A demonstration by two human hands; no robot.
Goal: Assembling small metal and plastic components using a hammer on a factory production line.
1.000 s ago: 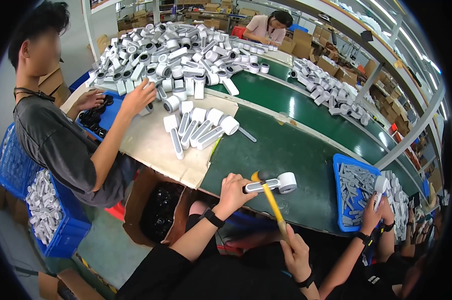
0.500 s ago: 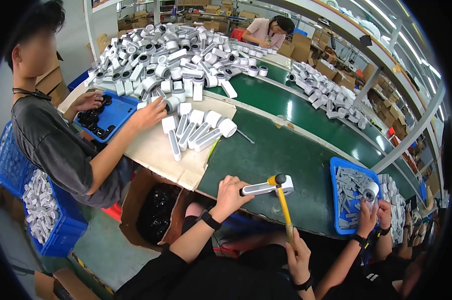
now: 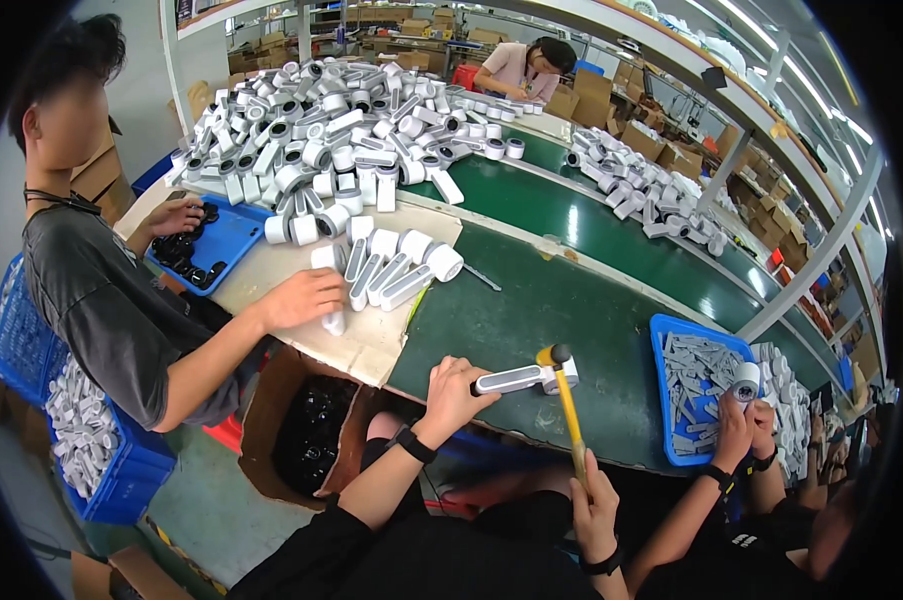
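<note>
My left hand (image 3: 454, 394) is closed on the handle end of a white plastic piece (image 3: 512, 379) with a grey strip along its handle and a round head. The piece lies on its side on the green bench (image 3: 492, 330) near the front edge. In my right hand (image 3: 596, 510) is the yellow handle of a hammer (image 3: 571, 410). Its yellow head with a dark face is over the piece's round end; whether they touch, I cannot tell. Beyond my left hand, several like pieces (image 3: 397, 270) lie side by side on a cardboard sheet (image 3: 372, 345).
A co-worker's hand (image 3: 307, 298) rests on a white piece at left. Behind is a large heap of white pieces (image 3: 342, 120). A blue tray of grey strips (image 3: 662, 400) stands right, beside another worker's hands (image 3: 747, 425). An open carton of black parts (image 3: 317, 430) sits below the bench.
The left co-worker's hand has come from the heap's edge toward the near row and now covers the nearest white piece. My hands and the hammer hold almost the same pose.
</note>
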